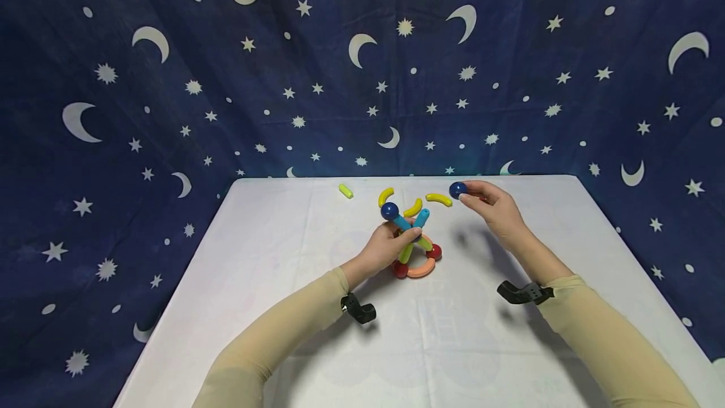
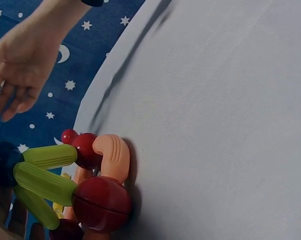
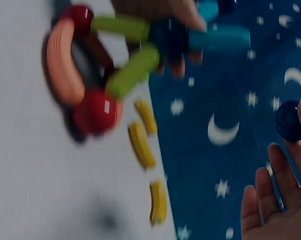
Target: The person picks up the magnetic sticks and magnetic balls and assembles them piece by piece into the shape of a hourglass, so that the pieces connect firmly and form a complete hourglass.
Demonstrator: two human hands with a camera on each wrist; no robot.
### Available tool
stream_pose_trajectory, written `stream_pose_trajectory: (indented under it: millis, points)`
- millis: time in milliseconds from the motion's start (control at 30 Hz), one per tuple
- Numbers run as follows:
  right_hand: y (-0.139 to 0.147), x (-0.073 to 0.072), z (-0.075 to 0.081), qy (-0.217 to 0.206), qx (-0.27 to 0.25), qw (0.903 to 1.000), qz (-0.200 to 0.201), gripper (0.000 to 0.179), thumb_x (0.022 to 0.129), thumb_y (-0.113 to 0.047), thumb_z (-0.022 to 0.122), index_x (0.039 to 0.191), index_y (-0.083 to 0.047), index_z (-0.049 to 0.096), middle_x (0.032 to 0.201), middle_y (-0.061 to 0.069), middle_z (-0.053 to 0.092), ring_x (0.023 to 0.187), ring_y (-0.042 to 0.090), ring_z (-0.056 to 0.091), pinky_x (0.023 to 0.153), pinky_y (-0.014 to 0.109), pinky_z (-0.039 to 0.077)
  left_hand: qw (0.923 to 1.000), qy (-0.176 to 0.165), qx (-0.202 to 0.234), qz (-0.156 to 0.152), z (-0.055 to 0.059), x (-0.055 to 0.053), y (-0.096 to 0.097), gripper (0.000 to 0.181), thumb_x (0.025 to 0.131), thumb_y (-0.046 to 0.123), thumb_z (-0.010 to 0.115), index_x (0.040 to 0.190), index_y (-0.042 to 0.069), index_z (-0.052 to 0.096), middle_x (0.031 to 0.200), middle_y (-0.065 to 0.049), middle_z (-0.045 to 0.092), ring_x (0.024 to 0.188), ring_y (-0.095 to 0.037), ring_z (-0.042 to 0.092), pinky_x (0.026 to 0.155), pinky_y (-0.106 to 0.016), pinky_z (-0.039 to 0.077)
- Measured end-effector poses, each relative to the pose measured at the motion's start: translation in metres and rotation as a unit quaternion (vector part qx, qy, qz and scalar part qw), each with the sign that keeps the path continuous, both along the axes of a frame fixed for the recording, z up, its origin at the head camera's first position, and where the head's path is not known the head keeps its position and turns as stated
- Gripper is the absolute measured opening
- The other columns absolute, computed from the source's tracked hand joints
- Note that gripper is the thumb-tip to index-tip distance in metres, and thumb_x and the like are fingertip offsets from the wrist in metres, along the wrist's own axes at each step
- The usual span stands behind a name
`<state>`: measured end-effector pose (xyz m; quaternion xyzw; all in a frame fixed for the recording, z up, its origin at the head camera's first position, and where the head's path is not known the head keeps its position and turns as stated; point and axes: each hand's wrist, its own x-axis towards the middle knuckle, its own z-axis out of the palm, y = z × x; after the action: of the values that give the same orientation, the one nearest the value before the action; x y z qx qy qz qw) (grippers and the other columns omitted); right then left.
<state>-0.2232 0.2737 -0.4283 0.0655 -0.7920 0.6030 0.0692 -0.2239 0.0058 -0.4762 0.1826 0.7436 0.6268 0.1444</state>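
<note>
My left hand (image 1: 381,249) grips a built frame of toy rods and balls around its middle blue ball (image 3: 168,40). Red balls (image 2: 101,204) joined by curved orange rods (image 1: 421,269) form its base on the table. Green rods (image 2: 45,183) slant up from there to the middle ball. Two light blue rods (image 1: 421,218) rise above it, one tipped with a dark blue ball (image 1: 389,211). To the right of the frame and apart from it, my right hand (image 1: 498,213) pinches a loose dark blue ball (image 1: 457,190) between thumb and fingers, raised off the table.
Three curved yellow rods (image 1: 438,199) lie behind the frame, near the far edge of the white table (image 1: 272,238). A short yellow-green rod (image 1: 345,191) lies farther left. Behind the table hangs a dark blue cloth (image 1: 328,30) with moons and stars.
</note>
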Motion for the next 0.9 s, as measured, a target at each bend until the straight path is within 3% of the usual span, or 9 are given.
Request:
stream_pose_trajectory:
  millis: [233, 500, 567, 667, 767, 900]
  points:
    - [-0.026, 0.006, 0.007, -0.019, -0.008, 0.9966, 0.08, 0.042, 0.101, -0.024, 0.068, 0.135, -0.001, 0.061, 0.122, 0.001, 0.065, 0.11, 0.017, 0.061, 0.093, 0.024, 0.049, 0.9999, 0.003, -0.01, 0.006, 0.0, 0.0, 0.001, 0.04, 0.103, 0.037, 0.064, 0.131, 0.008, 0.066, 0.117, -0.004, 0.068, 0.091, -0.014, 0.058, 0.07, -0.027, 0.046]
    - [-0.038, 0.008, 0.005, -0.035, 0.025, 0.9948, 0.092, 0.044, 0.099, -0.03, 0.07, 0.134, -0.005, 0.063, 0.125, 0.008, 0.064, 0.111, 0.024, 0.061, 0.096, 0.039, 0.049, 0.9999, 0.006, -0.009, -0.001, 0.003, 0.001, 0.0, 0.036, 0.104, 0.034, 0.062, 0.127, 0.007, 0.066, 0.105, -0.003, 0.068, 0.078, -0.014, 0.054, 0.065, -0.026, 0.043]
    - [-0.039, 0.007, 0.004, -0.036, 0.023, 0.9949, 0.091, 0.043, 0.099, -0.031, 0.07, 0.134, -0.006, 0.063, 0.125, 0.01, 0.064, 0.112, 0.026, 0.061, 0.097, 0.043, 0.048, 1.0, -0.001, -0.006, -0.004, 0.005, 0.001, 0.0, 0.035, 0.105, 0.031, 0.059, 0.129, 0.005, 0.065, 0.108, -0.006, 0.069, 0.081, -0.015, 0.055, 0.068, -0.028, 0.044]
    - [-0.039, 0.007, 0.003, -0.034, 0.022, 0.9951, 0.09, 0.043, 0.099, -0.031, 0.07, 0.134, -0.006, 0.063, 0.125, 0.01, 0.064, 0.112, 0.027, 0.06, 0.098, 0.044, 0.048, 0.9998, -0.017, -0.005, -0.008, 0.008, 0.001, 0.0, 0.04, 0.106, 0.026, 0.05, 0.138, 0.005, 0.061, 0.12, -0.009, 0.068, 0.091, -0.017, 0.056, 0.081, -0.033, 0.048]
    - [-0.039, 0.006, 0.002, -0.032, 0.021, 0.995, 0.092, 0.043, 0.1, -0.03, 0.069, 0.134, -0.004, 0.063, 0.125, 0.01, 0.065, 0.112, 0.026, 0.06, 0.098, 0.041, 0.048, 0.9997, -0.024, -0.008, -0.009, 0.011, 0.002, 0.0, 0.052, 0.101, 0.022, 0.043, 0.15, 0.007, 0.051, 0.136, -0.011, 0.062, 0.112, -0.02, 0.057, 0.102, -0.04, 0.046]
    - [-0.039, 0.006, 0.001, -0.031, 0.019, 0.995, 0.093, 0.044, 0.1, -0.03, 0.069, 0.134, -0.004, 0.062, 0.126, 0.01, 0.065, 0.112, 0.024, 0.06, 0.097, 0.038, 0.049, 0.9993, 0.007, -0.02, -0.03, 0.011, 0.003, -0.003, 0.052, 0.106, 0.025, 0.036, 0.153, 0.003, 0.045, 0.159, -0.013, 0.041, 0.142, -0.023, 0.042, 0.117, -0.041, 0.033]
